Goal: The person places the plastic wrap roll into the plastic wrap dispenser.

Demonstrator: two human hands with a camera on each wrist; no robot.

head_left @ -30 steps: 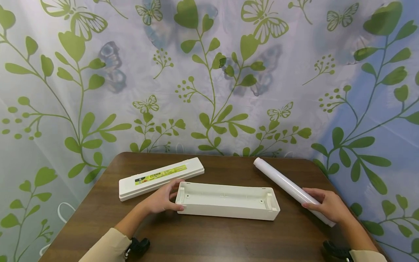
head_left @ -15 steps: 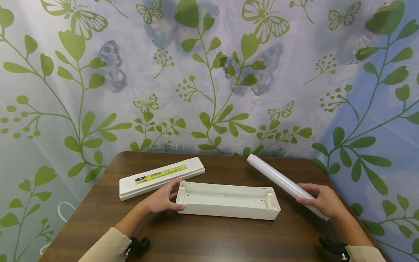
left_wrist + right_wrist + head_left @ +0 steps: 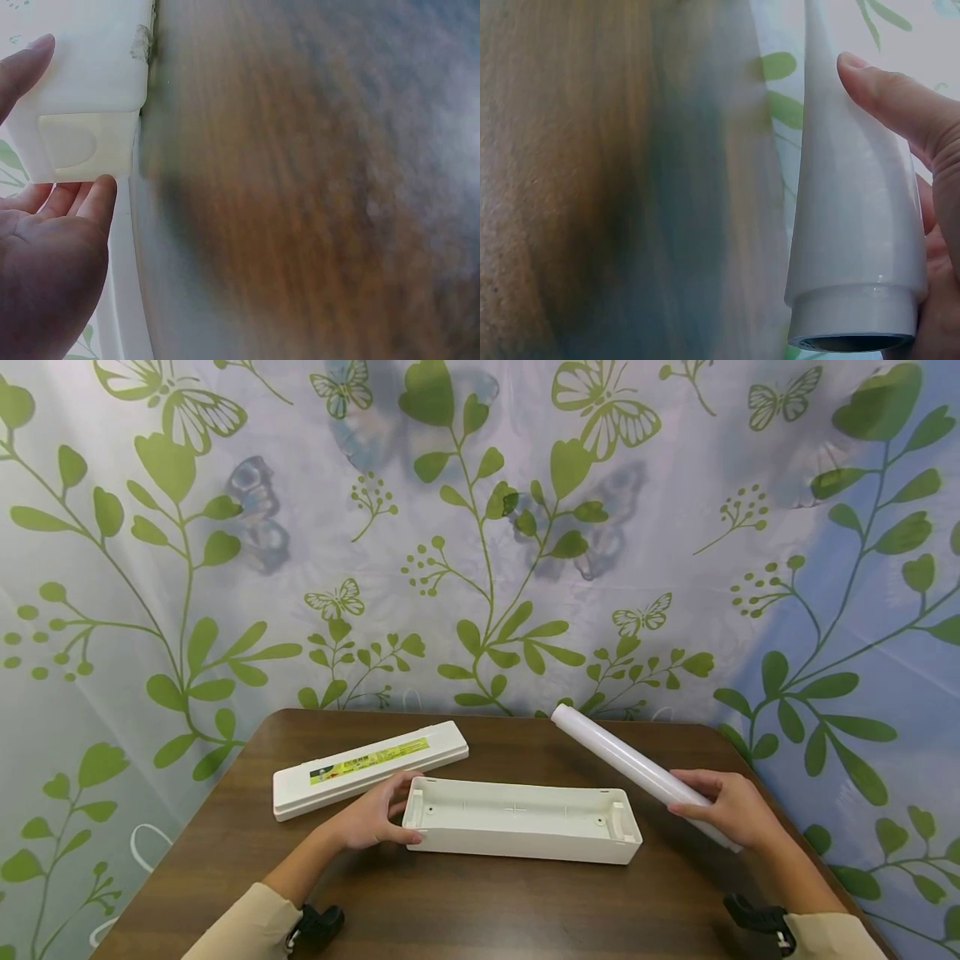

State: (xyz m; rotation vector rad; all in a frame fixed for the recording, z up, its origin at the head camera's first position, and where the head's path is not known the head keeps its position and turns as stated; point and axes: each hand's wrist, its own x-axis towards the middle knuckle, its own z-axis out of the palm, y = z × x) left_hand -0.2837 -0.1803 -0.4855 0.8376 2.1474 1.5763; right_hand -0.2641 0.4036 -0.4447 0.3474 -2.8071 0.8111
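A long white open-topped box (image 3: 517, 843) lies on the table in the head view, its inside bare. My left hand (image 3: 375, 814) grips its left end, thumb on the front wall and fingers behind; the left wrist view shows the thumb and fingertips at the box's end (image 3: 90, 142). At the right, my right hand (image 3: 723, 810) holds a glossy white roll of film (image 3: 618, 752) near its lower end, the far end pointing up and left. In the right wrist view the roll (image 3: 855, 225) shows its hollow core end, with the thumb along its side.
A white lid (image 3: 367, 768) with a yellow-green label lies behind the box at the left. The brown wooden table (image 3: 480, 910) ends at a leaf-and-butterfly curtain (image 3: 480, 527). Black straps sit on both wrists.
My right hand has carried the roll leftward and slightly up, toward the box. The left hand, the box and the lid have stayed in place.
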